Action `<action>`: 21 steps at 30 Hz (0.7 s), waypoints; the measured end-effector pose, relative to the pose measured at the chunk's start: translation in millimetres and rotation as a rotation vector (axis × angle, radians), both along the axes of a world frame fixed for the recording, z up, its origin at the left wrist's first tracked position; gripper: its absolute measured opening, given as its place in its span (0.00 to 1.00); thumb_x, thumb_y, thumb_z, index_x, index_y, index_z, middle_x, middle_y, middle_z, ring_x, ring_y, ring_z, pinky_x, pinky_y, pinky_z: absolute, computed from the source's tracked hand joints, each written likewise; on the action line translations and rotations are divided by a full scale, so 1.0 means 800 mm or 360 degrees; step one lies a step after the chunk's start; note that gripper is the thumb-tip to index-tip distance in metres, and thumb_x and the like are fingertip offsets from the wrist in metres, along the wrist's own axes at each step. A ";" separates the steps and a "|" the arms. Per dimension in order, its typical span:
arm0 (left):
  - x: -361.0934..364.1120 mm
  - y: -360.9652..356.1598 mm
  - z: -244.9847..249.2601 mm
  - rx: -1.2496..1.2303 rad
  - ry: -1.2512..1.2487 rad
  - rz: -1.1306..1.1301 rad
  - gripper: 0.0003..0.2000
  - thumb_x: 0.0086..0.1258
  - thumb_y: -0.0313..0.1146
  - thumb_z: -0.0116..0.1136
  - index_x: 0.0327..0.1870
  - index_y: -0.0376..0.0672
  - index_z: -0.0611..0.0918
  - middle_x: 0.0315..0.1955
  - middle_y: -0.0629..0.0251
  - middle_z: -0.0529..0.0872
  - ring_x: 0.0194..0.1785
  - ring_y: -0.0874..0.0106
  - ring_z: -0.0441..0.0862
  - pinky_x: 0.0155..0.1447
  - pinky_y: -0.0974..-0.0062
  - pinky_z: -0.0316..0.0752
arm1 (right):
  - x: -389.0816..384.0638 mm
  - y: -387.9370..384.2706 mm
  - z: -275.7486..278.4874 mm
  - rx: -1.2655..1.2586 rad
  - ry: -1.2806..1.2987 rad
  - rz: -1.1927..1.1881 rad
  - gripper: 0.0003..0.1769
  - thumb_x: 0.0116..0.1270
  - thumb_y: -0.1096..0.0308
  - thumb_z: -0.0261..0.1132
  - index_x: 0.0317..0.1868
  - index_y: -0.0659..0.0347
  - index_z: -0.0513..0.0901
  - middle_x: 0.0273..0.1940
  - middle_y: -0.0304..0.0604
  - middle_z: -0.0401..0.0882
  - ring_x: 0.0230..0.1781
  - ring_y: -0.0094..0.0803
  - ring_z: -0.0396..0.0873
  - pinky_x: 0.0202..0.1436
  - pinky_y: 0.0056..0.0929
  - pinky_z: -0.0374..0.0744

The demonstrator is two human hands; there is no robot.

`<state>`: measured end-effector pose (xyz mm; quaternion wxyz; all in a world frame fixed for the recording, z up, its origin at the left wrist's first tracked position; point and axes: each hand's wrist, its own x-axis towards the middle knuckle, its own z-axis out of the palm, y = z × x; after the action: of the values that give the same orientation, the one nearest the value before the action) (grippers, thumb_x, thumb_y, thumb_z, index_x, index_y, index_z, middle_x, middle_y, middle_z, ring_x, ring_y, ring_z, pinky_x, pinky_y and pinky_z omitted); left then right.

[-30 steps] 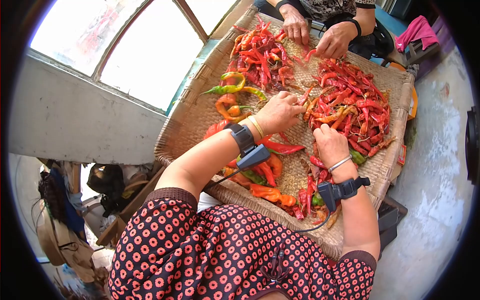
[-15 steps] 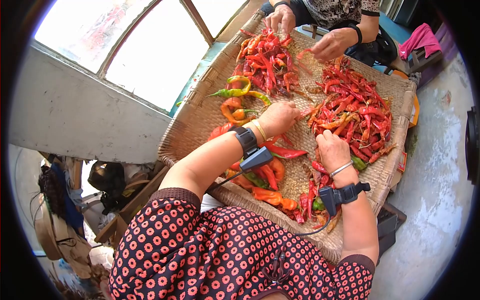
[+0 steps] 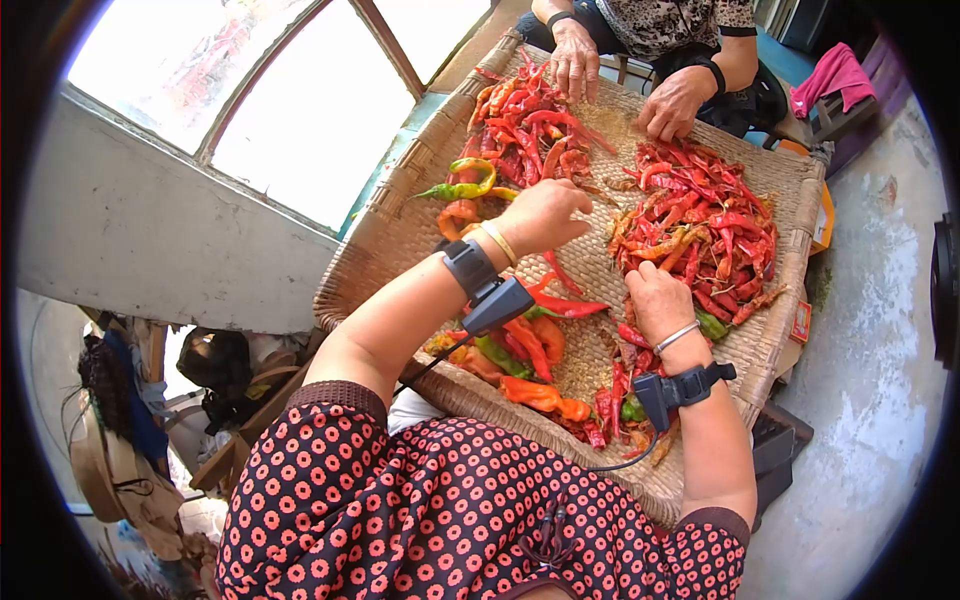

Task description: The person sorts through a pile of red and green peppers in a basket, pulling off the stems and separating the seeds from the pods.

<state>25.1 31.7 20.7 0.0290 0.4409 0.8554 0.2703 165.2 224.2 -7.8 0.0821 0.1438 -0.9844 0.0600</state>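
Observation:
My left hand [image 3: 545, 217] hovers over the middle of a woven basket tray [image 3: 395, 215], its fingers slightly apart and nothing visible in them. It is just below a heap of red chili peppers [image 3: 520, 125]. My right hand [image 3: 660, 305] rests at the lower left edge of a larger heap of dried red chili peppers [image 3: 725, 225]. Its fingers are curled together among the peppers; what they pinch is hidden. Below my left wrist lie larger fresh peppers, including an orange pepper [image 3: 545, 397]. A green and yellow pepper [image 3: 470, 180] lies to its upper left.
Across the tray, a co-worker's hand [image 3: 577, 60] reaches over the left heap, and their other hand [image 3: 672, 103] is at the top of the right heap. A window [image 3: 310, 110] and wall stand on the left. A pink cloth [image 3: 835, 78] hangs at the upper right.
My left hand has moved left, away from the right heap, and its fingers have loosened. My right hand stays nearly in place. Both co-worker's hands have shifted, one lower, one toward the right heap.

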 end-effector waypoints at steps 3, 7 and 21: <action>0.021 0.023 -0.003 -0.0227 -0.0051 -0.0075 0.13 0.54 0.35 0.61 0.40 0.41 0.81 0.35 0.56 0.81 0.43 0.57 0.79 0.50 0.62 0.73 | 0.000 0.000 -0.001 0.0020 -0.0025 -0.0001 0.01 0.55 0.72 0.57 0.28 0.57 0.73 0.31 0.42 0.71 0.32 0.38 0.78 0.31 0.35 0.79; 0.034 0.051 -0.023 -0.0191 0.0022 -0.0006 0.16 0.54 0.34 0.60 0.45 0.42 0.80 0.43 0.55 0.78 0.48 0.56 0.76 0.52 0.62 0.72 | 0.002 -0.002 0.000 0.0023 -0.0043 -0.0012 0.01 0.55 0.72 0.57 0.29 0.57 0.74 0.31 0.42 0.71 0.33 0.38 0.78 0.31 0.35 0.79; 0.006 0.050 -0.059 -0.0037 0.0002 -0.0041 0.10 0.49 0.23 0.56 0.34 0.39 0.81 0.37 0.53 0.78 0.43 0.55 0.77 0.49 0.65 0.73 | 0.001 0.000 0.001 0.0034 -0.0103 -0.0017 0.02 0.57 0.70 0.56 0.30 0.57 0.75 0.33 0.42 0.73 0.35 0.37 0.79 0.32 0.34 0.80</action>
<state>29.8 71.4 -26.5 0.0371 0.4518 0.8527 0.2597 166.1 224.0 -6.7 0.0491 0.1373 -0.9879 0.0536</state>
